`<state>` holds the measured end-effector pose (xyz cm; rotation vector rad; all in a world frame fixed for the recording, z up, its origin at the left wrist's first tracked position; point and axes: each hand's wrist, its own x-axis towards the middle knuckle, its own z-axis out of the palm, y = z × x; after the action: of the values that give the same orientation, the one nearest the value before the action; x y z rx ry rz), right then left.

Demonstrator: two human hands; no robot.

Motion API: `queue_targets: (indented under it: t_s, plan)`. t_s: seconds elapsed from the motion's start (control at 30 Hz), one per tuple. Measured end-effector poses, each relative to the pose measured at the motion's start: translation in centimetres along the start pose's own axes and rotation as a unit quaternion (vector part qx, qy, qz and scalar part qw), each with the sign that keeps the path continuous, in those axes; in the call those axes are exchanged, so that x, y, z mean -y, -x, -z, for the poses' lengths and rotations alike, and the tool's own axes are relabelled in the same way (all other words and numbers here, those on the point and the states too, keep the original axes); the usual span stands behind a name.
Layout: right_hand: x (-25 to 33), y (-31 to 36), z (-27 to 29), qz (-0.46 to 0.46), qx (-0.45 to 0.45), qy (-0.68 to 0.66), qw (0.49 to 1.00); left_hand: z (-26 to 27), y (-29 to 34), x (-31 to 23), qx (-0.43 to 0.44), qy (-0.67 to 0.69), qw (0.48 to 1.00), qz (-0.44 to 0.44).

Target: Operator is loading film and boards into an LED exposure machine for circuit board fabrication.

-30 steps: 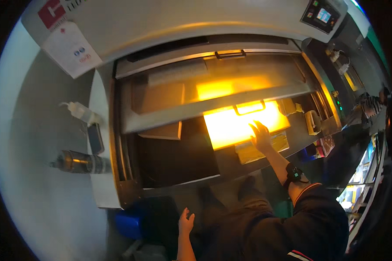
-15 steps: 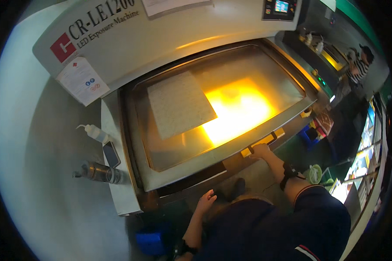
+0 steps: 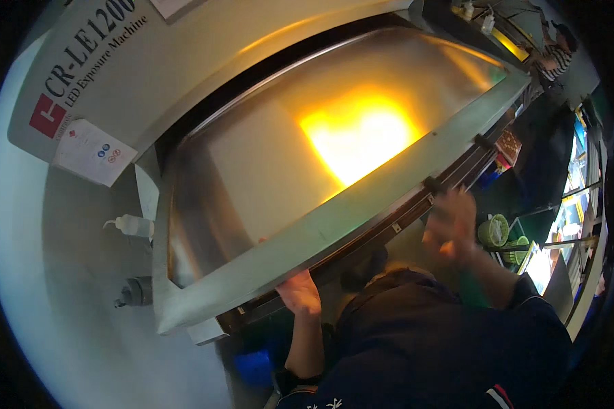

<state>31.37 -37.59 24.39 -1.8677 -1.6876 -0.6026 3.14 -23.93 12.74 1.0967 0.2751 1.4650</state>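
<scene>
The large framed cover (image 3: 334, 235) of an exposure machine is tilted, its pale green front rim raised toward me. A pale rectangular sheet (image 3: 256, 163) shows faintly in its surface, beside a bright yellow glow. My left hand (image 3: 300, 293) holds the rim from below near its left part, palm up; the fingers are mostly hidden behind the rim. My right hand (image 3: 451, 221) is blurred, fingers stretched upward and apart, close to a black handle bracket (image 3: 433, 184) on the front edge. I see nothing in it.
A white squeeze bottle (image 3: 133, 225) and a dark bottle (image 3: 135, 292) stand left of the cover. Green baskets (image 3: 493, 230) are at right, a blue bin (image 3: 254, 368) low at left. Another person (image 3: 556, 54) works at the far right.
The cover's front rim has come up from lying flat. My left hand has moved up against it. My right hand has left the yellow handle, and my view has shifted.
</scene>
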Motion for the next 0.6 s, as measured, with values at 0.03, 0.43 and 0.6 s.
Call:
queue_targets:
  t_s: [0.03,0.43,0.6]
  plan:
    - [1.1,0.5,-1.5,0.087,0.048,-0.091,0.991,-1.5,-1.6,-0.9,-0.006,-0.008,1.0,0.006]
    - [-10.2,0.2,-33.9,-0.221,0.446,-0.062,0.865,-6.2,-10.9,-8.6,-0.073,-0.143,0.986,0.045]
    - [-15.1,-1.6,-35.5,-0.308,0.45,-0.048,0.837,-6.0,-13.2,-9.3,-0.012,0.033,0.999,-0.005]
